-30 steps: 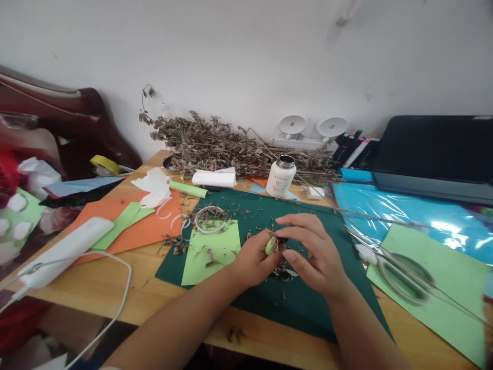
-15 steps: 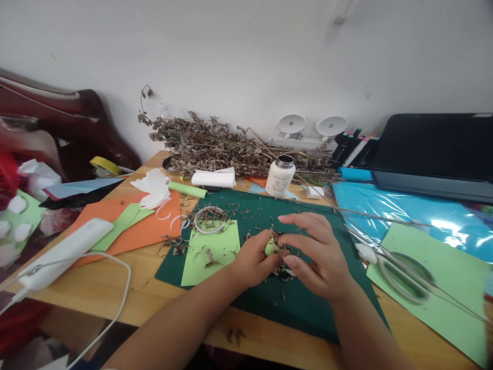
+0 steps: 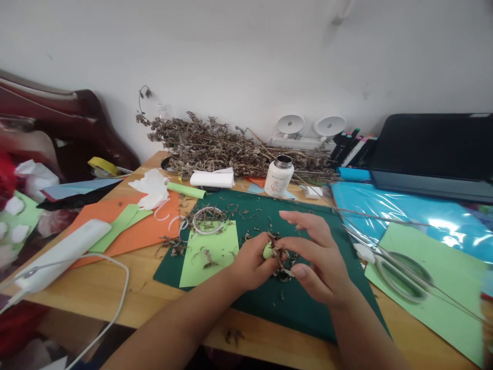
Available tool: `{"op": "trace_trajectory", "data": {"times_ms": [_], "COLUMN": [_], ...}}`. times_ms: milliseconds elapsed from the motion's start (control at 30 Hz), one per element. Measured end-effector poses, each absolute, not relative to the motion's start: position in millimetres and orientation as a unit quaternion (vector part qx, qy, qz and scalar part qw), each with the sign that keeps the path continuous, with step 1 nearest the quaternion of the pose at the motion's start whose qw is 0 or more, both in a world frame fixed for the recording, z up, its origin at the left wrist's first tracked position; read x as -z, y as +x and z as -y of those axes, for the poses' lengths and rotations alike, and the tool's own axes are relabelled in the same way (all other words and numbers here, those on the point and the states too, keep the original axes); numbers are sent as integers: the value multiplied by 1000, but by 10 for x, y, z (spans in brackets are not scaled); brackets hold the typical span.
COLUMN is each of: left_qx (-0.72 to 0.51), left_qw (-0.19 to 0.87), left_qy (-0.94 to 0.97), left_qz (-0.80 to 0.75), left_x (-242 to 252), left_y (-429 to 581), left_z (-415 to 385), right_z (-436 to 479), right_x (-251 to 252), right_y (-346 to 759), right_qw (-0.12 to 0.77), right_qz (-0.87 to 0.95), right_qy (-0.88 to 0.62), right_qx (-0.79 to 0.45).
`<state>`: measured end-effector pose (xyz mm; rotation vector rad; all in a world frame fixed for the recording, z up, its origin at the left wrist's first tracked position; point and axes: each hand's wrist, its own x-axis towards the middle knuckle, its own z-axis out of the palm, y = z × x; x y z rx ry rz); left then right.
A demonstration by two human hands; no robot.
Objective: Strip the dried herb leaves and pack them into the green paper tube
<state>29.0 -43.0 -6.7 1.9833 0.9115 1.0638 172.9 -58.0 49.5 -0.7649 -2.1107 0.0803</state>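
Observation:
My left hand [image 3: 250, 262] is closed around a small light green piece [image 3: 267, 251] with dried brown leaves stuck to it, held over the dark green sheet [image 3: 308, 303]. My right hand [image 3: 319, 257] is beside it, thumb and a finger pinching at the dried leaves [image 3: 278, 246] on the piece, the other fingers spread. Loose leaf crumbs [image 3: 284, 275] lie on the sheet under the hands.
A light green paper [image 3: 210, 252] and a tape ring [image 3: 207, 220] lie left of the hands. A white bottle [image 3: 279, 177] and a pile of dried branches [image 3: 231, 146] stand behind. Scissors [image 3: 396, 275] rest on green paper at right. A white corded device [image 3: 61, 252] lies at left.
My right hand has shifted slightly and its fingers have moved over the green piece, working the dried leaves. The left hand has kept its hold and hardly moved.

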Motion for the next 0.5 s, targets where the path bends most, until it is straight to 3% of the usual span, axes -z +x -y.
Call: {"op": "trace_trajectory", "data": {"times_ms": [133,333,500], "left_qx": [-411,-407,-391], "left_qw": [340,273,227], "left_qy": [772,813,825], "left_qz": [-346,-314,-339], "left_x": [78,34,-27], "left_y": [292,282,242], "left_z": [443,400,366], "right_z": [591,580,567], "right_x": [-497,-523,-533], "right_y": [1742,1690,1651], "right_qw": [484,425,457], "right_qz": [819,854,825], "right_qy": [-307,-301,-330], "right_qx": [-42,12,-28]}}
